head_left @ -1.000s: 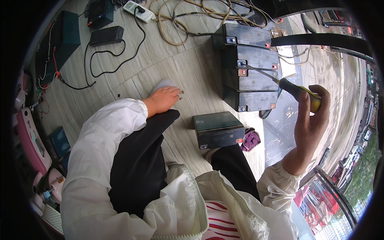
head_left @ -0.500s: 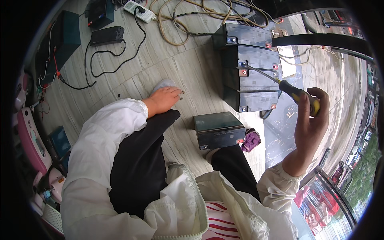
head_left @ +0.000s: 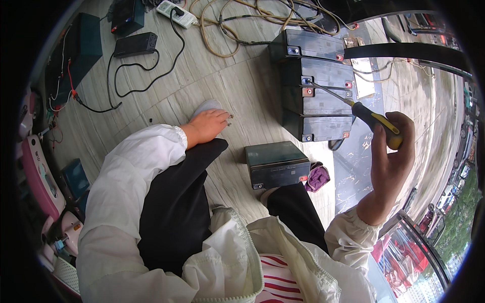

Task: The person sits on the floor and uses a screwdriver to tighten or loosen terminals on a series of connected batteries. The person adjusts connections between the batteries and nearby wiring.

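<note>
My right hand [head_left: 391,161] grips a black-and-yellow screwdriver [head_left: 374,116]. Its slim shaft angles up-left to the blue terminal [head_left: 307,81] of a battery [head_left: 323,69] in a row of dark batteries standing close together. My left hand [head_left: 204,126] rests over a light shoe [head_left: 206,105], fingers bent and closed around tiny metal bits at the fingertips, too small to make out. Below the row sits a separate battery [head_left: 277,164] with a red terminal, beside a crumpled purple cloth [head_left: 317,177].
A black charger [head_left: 134,45], a power strip [head_left: 176,14] and looped cables [head_left: 217,35] lie at the back. A large battery with wires [head_left: 76,50] and pink scooters [head_left: 43,179] line the left. A dark bar [head_left: 399,50] and outdoor pavement are at right.
The screwdriver's handle and my right hand have turned and shifted slightly downward, while the tip stays at the blue terminal. My left hand has stayed in place.
</note>
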`<state>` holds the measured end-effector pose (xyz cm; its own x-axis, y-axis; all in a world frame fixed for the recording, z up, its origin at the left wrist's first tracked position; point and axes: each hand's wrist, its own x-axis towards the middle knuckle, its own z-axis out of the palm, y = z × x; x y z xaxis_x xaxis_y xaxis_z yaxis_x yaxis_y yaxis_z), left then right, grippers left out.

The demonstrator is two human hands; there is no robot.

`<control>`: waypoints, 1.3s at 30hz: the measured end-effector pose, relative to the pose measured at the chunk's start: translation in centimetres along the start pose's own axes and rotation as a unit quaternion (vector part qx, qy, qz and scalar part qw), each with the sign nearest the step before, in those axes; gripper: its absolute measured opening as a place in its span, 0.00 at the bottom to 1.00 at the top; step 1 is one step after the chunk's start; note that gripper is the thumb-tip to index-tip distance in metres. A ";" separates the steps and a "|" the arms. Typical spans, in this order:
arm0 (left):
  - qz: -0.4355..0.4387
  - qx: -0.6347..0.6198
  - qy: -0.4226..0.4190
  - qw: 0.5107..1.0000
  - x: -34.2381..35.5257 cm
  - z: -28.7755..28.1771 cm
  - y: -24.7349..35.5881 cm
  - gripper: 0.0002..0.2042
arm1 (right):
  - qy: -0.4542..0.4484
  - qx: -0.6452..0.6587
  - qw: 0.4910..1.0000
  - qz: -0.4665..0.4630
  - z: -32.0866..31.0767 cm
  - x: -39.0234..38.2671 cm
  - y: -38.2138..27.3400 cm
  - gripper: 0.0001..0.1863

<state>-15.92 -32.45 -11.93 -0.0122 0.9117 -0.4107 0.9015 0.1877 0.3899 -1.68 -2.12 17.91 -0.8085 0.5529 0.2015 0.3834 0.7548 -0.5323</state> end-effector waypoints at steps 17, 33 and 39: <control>-0.009 -0.056 -0.009 0.998 0.0 -1.1 0.4 0.30 | 0.005 0.139 0.990 0.031 0.3 -1.4 -2.1 0.11; 0.018 -0.022 0.050 0.998 -0.2 -2.4 1.1 0.29 | -0.199 0.053 0.974 -0.097 8.9 -4.8 -2.5 0.17; 0.023 -0.033 0.060 0.997 0.0 -1.8 1.0 0.24 | -0.210 0.061 0.971 -0.097 9.4 -5.1 -2.7 0.18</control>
<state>-15.83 -31.62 -10.02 -0.0265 0.9565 -0.2905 0.8719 0.1642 0.4612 -2.79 -10.31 10.64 -0.9808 0.1923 -0.0321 0.1709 0.7688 -0.6162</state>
